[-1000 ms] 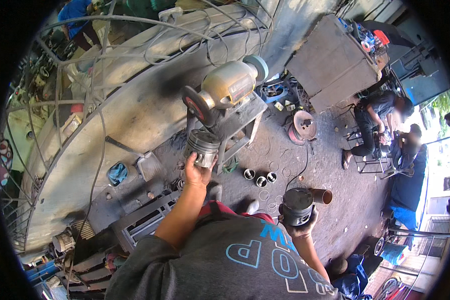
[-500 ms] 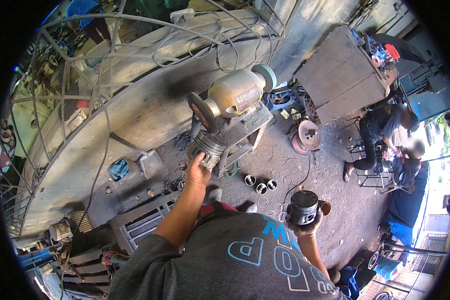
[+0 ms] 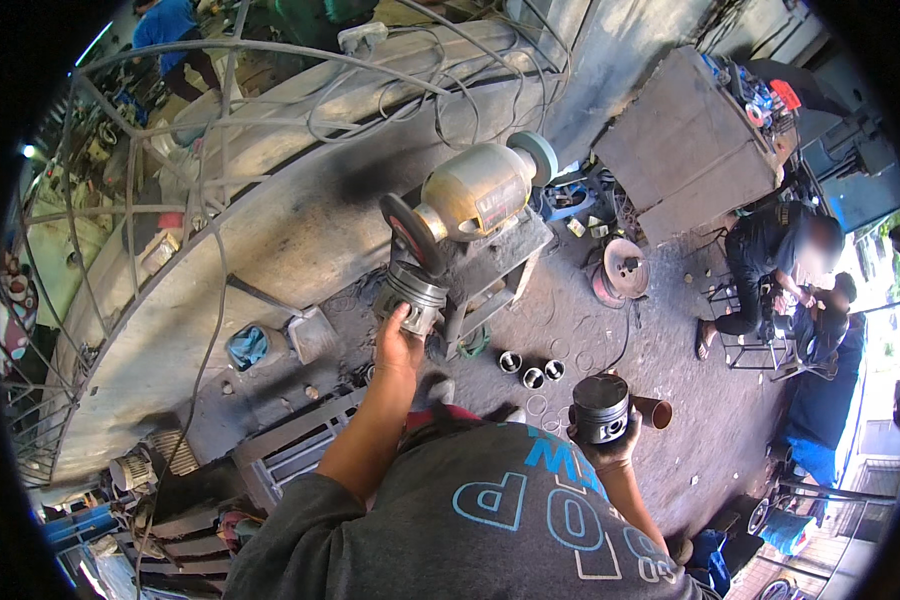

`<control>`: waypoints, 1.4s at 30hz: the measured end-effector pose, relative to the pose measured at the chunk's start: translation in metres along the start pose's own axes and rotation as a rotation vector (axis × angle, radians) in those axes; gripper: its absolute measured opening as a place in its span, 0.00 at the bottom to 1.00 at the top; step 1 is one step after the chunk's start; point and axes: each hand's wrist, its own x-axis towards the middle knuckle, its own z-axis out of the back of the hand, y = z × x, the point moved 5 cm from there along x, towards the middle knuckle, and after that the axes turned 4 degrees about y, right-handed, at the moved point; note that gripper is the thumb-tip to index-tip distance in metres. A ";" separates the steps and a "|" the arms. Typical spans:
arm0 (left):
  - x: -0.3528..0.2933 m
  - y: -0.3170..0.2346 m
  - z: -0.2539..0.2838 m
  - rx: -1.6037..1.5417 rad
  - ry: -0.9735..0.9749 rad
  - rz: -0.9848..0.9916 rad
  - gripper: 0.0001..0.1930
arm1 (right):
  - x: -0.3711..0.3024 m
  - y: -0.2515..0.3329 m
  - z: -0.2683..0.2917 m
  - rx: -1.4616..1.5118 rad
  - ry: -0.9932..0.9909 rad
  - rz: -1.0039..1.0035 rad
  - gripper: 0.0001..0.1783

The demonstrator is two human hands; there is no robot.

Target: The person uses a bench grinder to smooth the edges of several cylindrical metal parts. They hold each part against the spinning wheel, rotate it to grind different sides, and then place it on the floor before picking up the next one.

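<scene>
In my left hand (image 3: pixel 398 350) is a silver piston (image 3: pixel 413 299) with ring grooves, its fingers wrapped round the lower side. The piston sits just below the dark wheel (image 3: pixel 413 233) of a bench grinder (image 3: pixel 477 193); I cannot tell whether they touch. Lower right, my right hand (image 3: pixel 615 447) grips a second piston (image 3: pixel 600 408) with a dark, sooty crown and a bright skirt. Beside that piston shows the round opening of a brown tube (image 3: pixel 654 412), which appears to lie beyond the hand. The grinder's other wheel (image 3: pixel 534 158) is greenish.
The grinder stands on a metal stand (image 3: pixel 498 268). Three small pistons or cups (image 3: pixel 533 377) and thin rings (image 3: pixel 537 404) lie on the floor. A round reel-like thing (image 3: pixel 625 264) and a brown metal cabinet (image 3: pixel 675 145) stand beyond. Two people (image 3: pixel 770 262) sit at the right.
The view has shifted slightly, so the grinder and floor parts appear a little further right. Both hands keep hold of their pistons; the right one has moved slightly up and left in view.
</scene>
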 end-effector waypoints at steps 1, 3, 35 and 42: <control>0.002 -0.004 0.000 0.009 -0.005 -0.018 0.24 | 0.000 0.000 -0.001 0.017 0.004 -0.003 0.45; 0.004 -0.009 -0.002 0.039 0.027 -0.066 0.24 | 0.000 0.001 -0.002 0.002 -0.017 0.011 0.44; 0.007 0.009 -0.007 0.025 -0.114 -0.144 0.27 | -0.014 -0.001 0.010 -0.058 -0.134 0.017 0.43; 0.006 0.010 -0.007 -0.031 -0.114 -0.178 0.26 | -0.017 0.004 0.021 -0.065 -0.135 0.003 0.45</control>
